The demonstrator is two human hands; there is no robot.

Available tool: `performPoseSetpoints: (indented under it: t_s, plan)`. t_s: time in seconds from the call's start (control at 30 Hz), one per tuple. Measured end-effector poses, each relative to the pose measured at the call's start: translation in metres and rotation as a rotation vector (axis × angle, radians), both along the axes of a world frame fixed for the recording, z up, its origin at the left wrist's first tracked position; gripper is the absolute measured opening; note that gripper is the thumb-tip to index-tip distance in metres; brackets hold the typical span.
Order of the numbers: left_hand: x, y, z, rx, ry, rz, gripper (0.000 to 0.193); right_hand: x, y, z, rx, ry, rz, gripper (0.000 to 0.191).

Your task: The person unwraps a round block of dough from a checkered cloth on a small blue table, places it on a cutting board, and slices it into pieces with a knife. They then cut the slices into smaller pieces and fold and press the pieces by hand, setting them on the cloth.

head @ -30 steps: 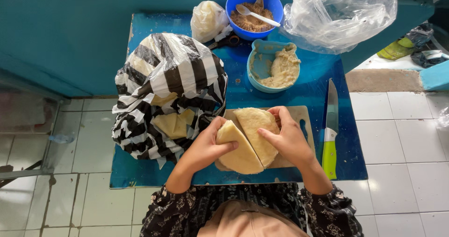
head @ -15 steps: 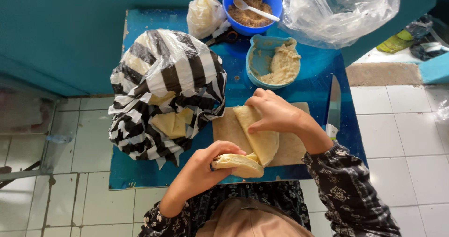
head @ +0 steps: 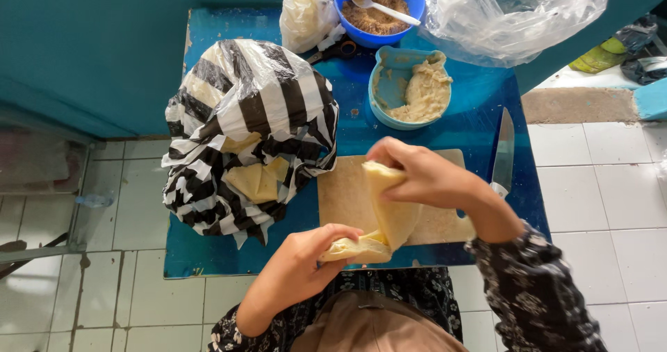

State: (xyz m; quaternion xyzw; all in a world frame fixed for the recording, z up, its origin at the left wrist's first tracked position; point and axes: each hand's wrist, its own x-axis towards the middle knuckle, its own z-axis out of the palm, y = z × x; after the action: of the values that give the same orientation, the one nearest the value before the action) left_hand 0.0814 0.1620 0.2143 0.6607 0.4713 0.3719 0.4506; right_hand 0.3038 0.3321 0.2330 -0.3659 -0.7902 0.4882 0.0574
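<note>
The right hand point(head: 424, 175) pinches the top edge of a pale, thin pastry sheet point(head: 392, 209) and lifts it off a stack of the same sheets point(head: 351, 249) that the left hand point(head: 313, 255) cradles from below, fingers curled shut around it, above the near edge of the wooden cutting board point(head: 344, 195). The sheet hangs limp and folds on itself — light, soft, and likely to tear if pulled from one corner, so a hold along the edge with fingertips suits it. It may be slightly tacky, though that is hard to tell from here.

Room is tight: a knife point(head: 502, 150) lies just right of the board, a striped plastic bag point(head: 250, 129) crowds the left, and a light-blue bowl of filling point(head: 410, 88) sits behind — the blue table point(head: 208, 255) ends close to the body.
</note>
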Motion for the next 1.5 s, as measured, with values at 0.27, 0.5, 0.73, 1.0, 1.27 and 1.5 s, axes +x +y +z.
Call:
performPoseSetpoints:
  t_s: [0.27, 0.5, 0.73, 1.0, 1.27, 1.5]
  plan:
    - [-0.010, -0.004, -0.011, 0.006, -0.205, 0.045, 0.033, 0.067, -0.032, 0.037, 0.188, 0.338, 0.184, 0.029]
    - [-0.012, -0.004, -0.020, 0.027, -0.335, 0.030, 0.030, 0.102, -0.056, 0.015, -0.111, 0.419, 0.073, 0.030]
    - [-0.004, 0.021, -0.030, -0.171, -0.233, 0.059, 0.033, 0.098, -0.027, -0.009, -0.142, 0.129, -0.058, 0.032]
    - [-0.006, 0.107, -0.050, -0.298, -0.091, -0.071, 0.045, 0.039, 0.025, -0.020, -0.080, -0.116, -0.065, 0.031]
    - [0.001, 0.117, -0.048, -0.306, -0.155, -0.045, 0.062, 0.038, 0.019, -0.020, -0.051, -0.116, -0.150, 0.047]
    - [0.006, 0.092, -0.049, -0.225, -0.206, 0.066, 0.067, 0.081, -0.072, -0.020, 0.742, -0.459, -0.457, 0.049]
